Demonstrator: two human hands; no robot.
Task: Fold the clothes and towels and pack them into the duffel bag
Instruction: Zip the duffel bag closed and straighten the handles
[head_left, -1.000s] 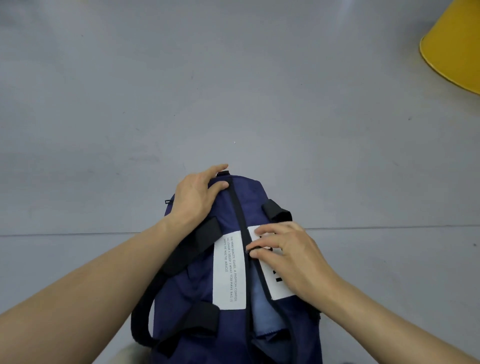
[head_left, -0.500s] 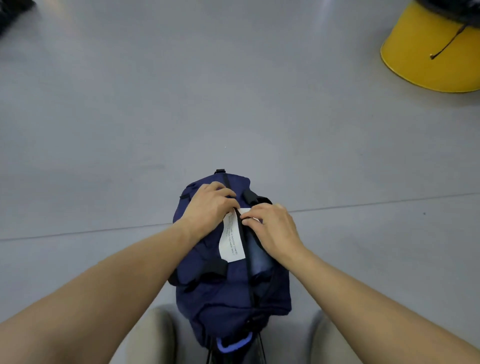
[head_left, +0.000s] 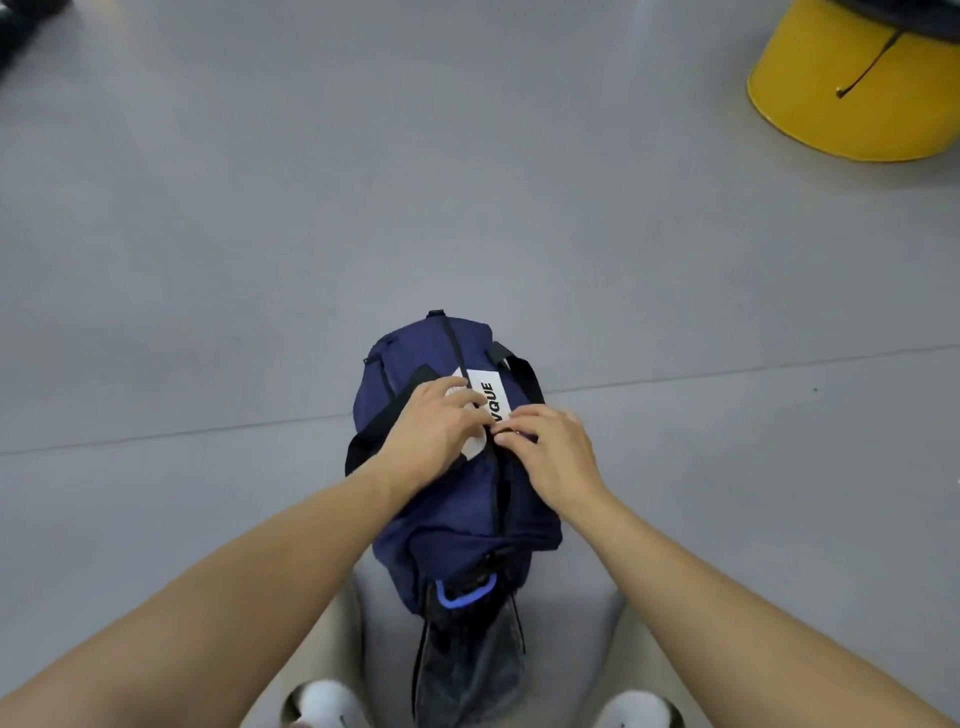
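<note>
A navy duffel bag (head_left: 457, 519) with black straps and a white printed label lies lengthwise on the grey floor between my legs. No clothes or towels are in sight. My left hand (head_left: 434, 431) lies on top of the bag left of the zipper, its curled fingers gripping the fabric over the label. My right hand (head_left: 550, 457) is on the other side, and its fingertips pinch the zipper pull (head_left: 496, 435) at the bag's midline. Beyond my hands the zipper line looks closed.
A yellow round tub (head_left: 857, 93) with a black cord stands at the far right. A dark object (head_left: 21, 31) shows at the top left corner. A dark mesh pocket (head_left: 467, 670) hangs from the bag's near end, between my white shoes (head_left: 327, 701).
The view has pulled back from the bag. Both hands have come toward me along the zipper, uncovering the label's far part. The light blue lining seen earlier is hidden.
</note>
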